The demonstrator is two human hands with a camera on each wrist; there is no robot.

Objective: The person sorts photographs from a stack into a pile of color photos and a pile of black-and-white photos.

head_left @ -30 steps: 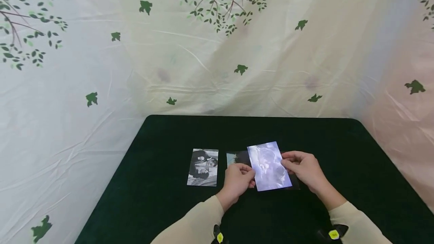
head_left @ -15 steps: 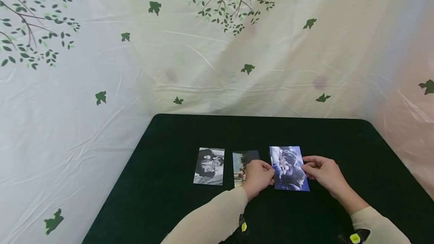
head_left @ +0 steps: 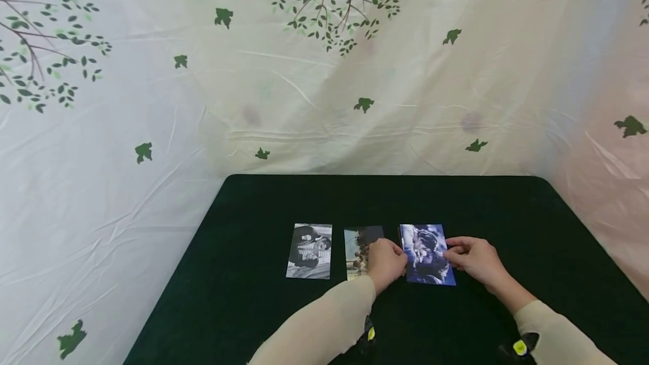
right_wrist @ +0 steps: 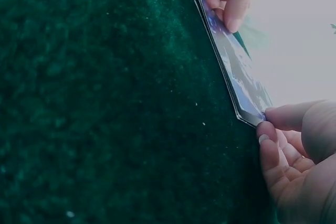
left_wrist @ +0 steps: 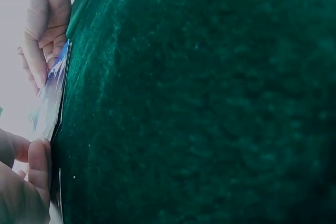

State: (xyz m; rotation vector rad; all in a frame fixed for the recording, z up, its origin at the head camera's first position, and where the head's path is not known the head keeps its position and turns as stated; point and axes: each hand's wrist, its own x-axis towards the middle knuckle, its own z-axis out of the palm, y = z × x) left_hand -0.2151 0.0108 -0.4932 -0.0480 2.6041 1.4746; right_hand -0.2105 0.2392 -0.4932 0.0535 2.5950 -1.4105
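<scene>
A blue-toned photo card [head_left: 427, 255] lies flat on the right of a row of three. My left hand [head_left: 387, 263] pinches its left edge, and the fingers of my right hand [head_left: 475, 261] pinch the opposite edge. In the right wrist view the photo card [right_wrist: 239, 74] shows layered edges beneath it, like more than one card together. The middle photo card [head_left: 356, 249], teal and dark, is partly hidden behind my left hand. Furthest left lies a black-and-white photo card [head_left: 310, 251], untouched.
Dark green velvety cloth [head_left: 284, 320] covers the table, its far edge meeting a pale curtain [head_left: 304, 89] printed with leaves and branches. Dark straps with yellow tags sit around both sleeves [head_left: 324, 314].
Both hands have carried the blue photo card rightward off the middle card and straightened it. Its glare has gone, so its picture shows. Over the last half second the hands barely move.
</scene>
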